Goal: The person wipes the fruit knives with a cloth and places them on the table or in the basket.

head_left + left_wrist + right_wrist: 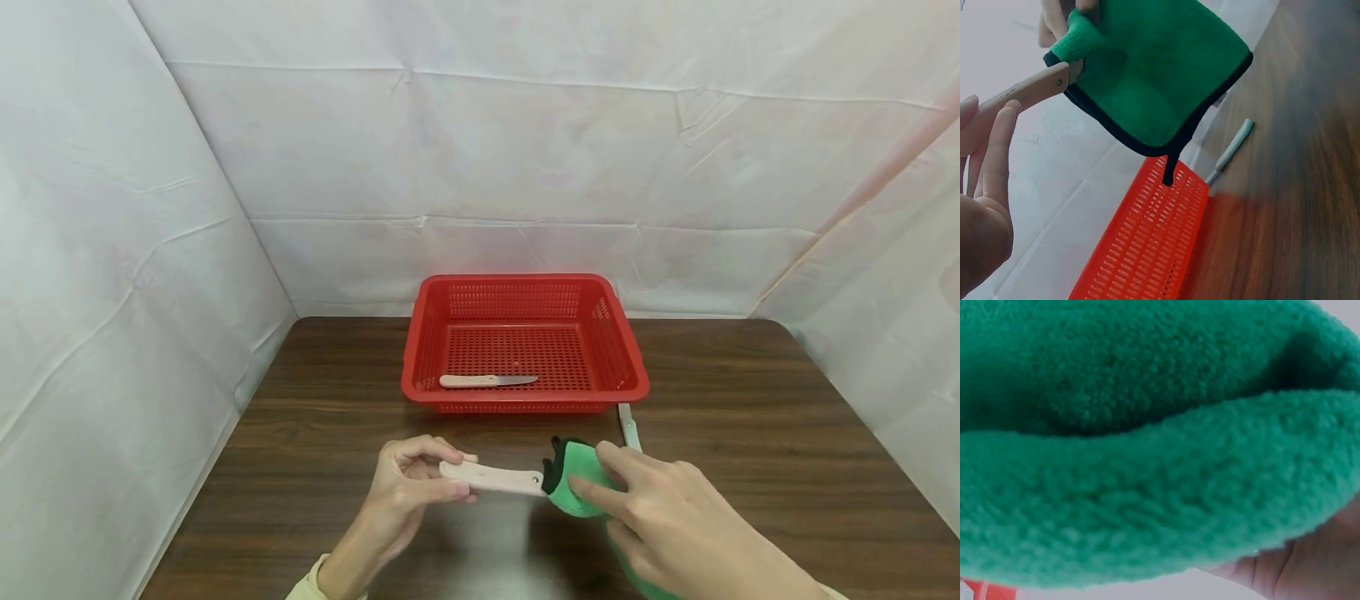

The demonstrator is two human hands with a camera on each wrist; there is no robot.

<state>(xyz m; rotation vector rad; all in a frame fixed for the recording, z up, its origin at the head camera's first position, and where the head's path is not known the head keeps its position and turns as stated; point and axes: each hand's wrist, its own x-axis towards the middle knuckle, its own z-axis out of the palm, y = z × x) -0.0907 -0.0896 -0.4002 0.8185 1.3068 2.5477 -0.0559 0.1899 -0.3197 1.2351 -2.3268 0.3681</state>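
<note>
Between fingers and thumb, my left hand [405,483] holds a knife [491,477] by its pale wooden handle, level above the table. A green cloth [577,479] with black edging is wrapped over the blade; only a sliver of metal beside the handle shows in the left wrist view. My right hand [660,517] pinches the cloth around the blade. The cloth's lower part hangs down with a black loop [1170,170] at its corner. In the right wrist view, fuzzy green cloth [1160,487] fills most of the picture.
A red plastic basket [525,397] stands at the back of the dark wooden table [315,400], with another pale-handled knife [468,381] inside. Beside its front right corner lies a knife with a light green handle [628,429]. White sheeting [525,167] encloses the table's back and sides.
</note>
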